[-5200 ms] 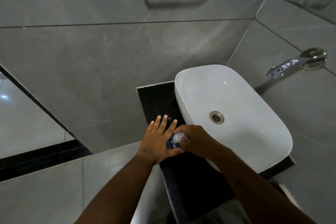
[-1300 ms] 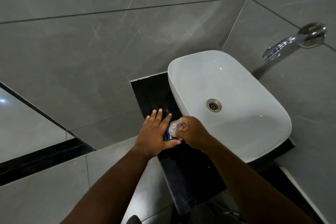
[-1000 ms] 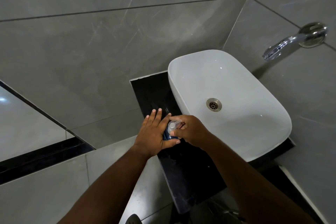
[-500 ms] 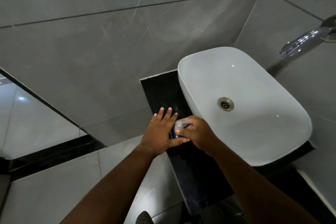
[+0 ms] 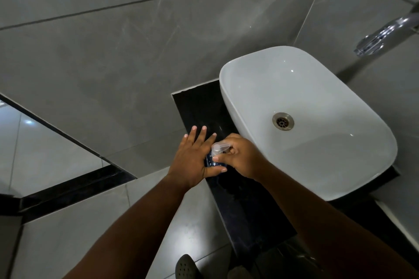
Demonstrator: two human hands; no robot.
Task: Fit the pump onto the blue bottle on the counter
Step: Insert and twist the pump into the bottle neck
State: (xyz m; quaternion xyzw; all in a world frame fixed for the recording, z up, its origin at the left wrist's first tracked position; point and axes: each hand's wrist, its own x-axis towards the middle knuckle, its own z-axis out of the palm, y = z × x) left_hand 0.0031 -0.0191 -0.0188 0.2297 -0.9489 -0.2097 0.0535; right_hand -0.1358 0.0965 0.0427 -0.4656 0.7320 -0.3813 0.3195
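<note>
The left hand (image 5: 192, 161) is bracing the bottle (image 5: 212, 162) with fingers spread and thumb across it; the right hand (image 5: 241, 156) is pinching the pump (image 5: 218, 148) on top. The bottle is standing on the worktop (image 5: 240, 208), beside the basin (image 5: 317, 165).

Light: dim, grey, from overhead.
Glare: small highlights on the white basin (image 5: 313, 106) and chrome tap (image 5: 385, 34).
Shadows: soft, beside the tap.
Distortion: wide-angle bending of the tile lines.
Focus: sharp centre, softer edges.
</note>
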